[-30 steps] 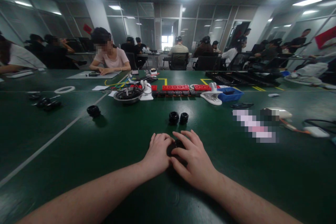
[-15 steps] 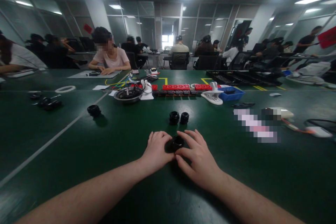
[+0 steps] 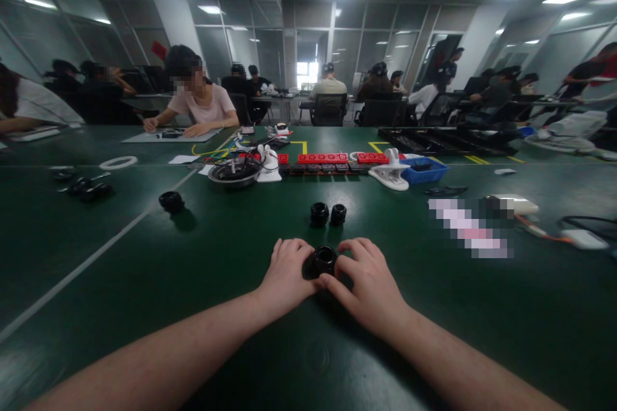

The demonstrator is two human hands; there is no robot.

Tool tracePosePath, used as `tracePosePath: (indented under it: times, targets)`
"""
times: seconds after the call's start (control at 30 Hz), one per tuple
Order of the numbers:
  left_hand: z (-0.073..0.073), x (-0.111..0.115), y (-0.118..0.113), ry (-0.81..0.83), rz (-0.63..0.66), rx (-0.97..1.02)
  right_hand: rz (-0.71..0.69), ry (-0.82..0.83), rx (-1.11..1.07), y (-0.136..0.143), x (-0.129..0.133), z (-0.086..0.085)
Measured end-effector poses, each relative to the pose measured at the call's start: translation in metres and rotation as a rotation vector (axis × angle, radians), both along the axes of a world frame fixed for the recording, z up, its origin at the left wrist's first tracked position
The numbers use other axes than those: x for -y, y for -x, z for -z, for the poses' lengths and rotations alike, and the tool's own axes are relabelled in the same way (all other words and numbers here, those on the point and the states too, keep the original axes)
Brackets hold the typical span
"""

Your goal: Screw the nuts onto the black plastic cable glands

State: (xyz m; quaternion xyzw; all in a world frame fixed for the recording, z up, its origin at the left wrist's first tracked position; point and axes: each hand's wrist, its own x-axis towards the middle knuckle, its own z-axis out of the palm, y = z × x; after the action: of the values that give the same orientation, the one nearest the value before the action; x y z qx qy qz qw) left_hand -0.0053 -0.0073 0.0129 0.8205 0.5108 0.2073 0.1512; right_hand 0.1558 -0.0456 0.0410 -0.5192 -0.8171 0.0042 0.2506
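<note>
A black ring-shaped plastic fitting, which looks like a cable gland (image 3: 324, 259), stands on the green table with its round opening facing up. My left hand (image 3: 288, 270) is closed around its left side, the thumb at the near edge. From the right, my right hand (image 3: 369, 273) grips it with bent fingers and the thumb at the front. The underside of the fitting is hidden. Two more such black glands, a larger one (image 3: 319, 214) and a smaller one (image 3: 338, 214), stand side by side just beyond my hands.
Another black gland (image 3: 171, 201) sits to the left near a white line, with several black parts (image 3: 89, 186) farther left. Across the middle lie red socket strips (image 3: 322, 158), a round metal dish (image 3: 234, 174), a white clip (image 3: 391, 173) and a blue bin (image 3: 425, 171). A co-worker (image 3: 202, 99) sits opposite.
My right hand's fingers have curled in, closing against the gland's right side. My left hand stays in place. The co-worker opposite has moved one hand outward to the left.
</note>
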Motion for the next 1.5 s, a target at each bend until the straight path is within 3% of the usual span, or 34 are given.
tracePosePath:
  times: [0.57, 0.9, 1.5]
  targets:
    - [-0.004, 0.004, -0.002, -0.028, -0.011, -0.008, 0.157, 0.068, 0.069, 0.007, -0.009, 0.006]
    - [0.001, 0.006, -0.004, -0.043, 0.023, -0.037, 0.142, 0.117, 0.018, 0.012, -0.007, 0.005]
    - [-0.005, 0.008, -0.005, -0.014, 0.017, -0.029, 0.113, 0.072, -0.017, 0.014, -0.004, 0.002]
